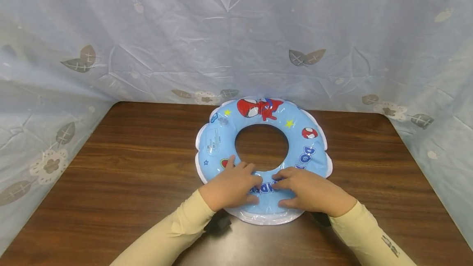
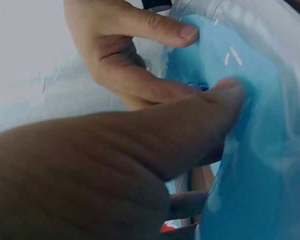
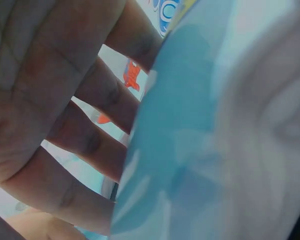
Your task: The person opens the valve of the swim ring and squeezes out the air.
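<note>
An inflated blue swim ring [image 1: 306,167] with a white scalloped rim lies flat, its top printed with red cartoon figures, yellow stars and lettering. On the near part of its tube rests my left hand [image 1: 233,184], fingers spread towards the centre hole and thumb pointing right. My right hand [image 1: 314,190] mirrors it on the other side of the lettering, fingers pointing left. In the left wrist view my left thumb presses into the blue vinyl [image 2: 262,125]. The right wrist view has the right fingers [image 3: 97,132] bent slightly over the tube, their tips hidden behind it.
The ring lies on a dark wood-grain table [image 1: 148,151]. A pale grey-blue curtain [image 1: 258,32] with leaf and flower prints hangs behind and along both sides, close to the table's far edge. Dark devices [image 1: 218,225] sit under the wrists.
</note>
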A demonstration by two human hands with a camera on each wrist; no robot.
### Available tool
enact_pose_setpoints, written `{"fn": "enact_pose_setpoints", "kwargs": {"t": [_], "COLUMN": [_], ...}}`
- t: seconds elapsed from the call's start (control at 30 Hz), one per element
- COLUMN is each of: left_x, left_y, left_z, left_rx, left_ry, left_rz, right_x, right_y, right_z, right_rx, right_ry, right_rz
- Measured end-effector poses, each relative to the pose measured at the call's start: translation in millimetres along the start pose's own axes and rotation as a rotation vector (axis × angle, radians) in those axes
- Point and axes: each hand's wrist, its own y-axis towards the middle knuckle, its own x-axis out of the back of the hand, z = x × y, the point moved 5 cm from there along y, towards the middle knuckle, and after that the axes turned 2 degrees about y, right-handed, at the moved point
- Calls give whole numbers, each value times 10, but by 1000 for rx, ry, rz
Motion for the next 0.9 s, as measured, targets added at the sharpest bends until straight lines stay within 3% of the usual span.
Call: {"fn": "enact_pose_setpoints", "kwargs": {"t": [0.2,0.3,0.43,0.9], "left_x": [87,131,151,141], "left_y": [-51,-76,-99,-138], "left_z": [107,188,265,268], "left_rx": [-20,2,41,63], "left_ry": [-55,-73,-86,-103], "left_rz": [-3,-29,-18,44], "right_x": [-3,2,17,11], "right_y": [1,5,5,8], "right_z": [-10,-22,-39,-78], "right_rx": [1,-16,-39,-49], "right_ry": [-9,-26,-42,-9], "right_rz": [6,4,1,-4]}}
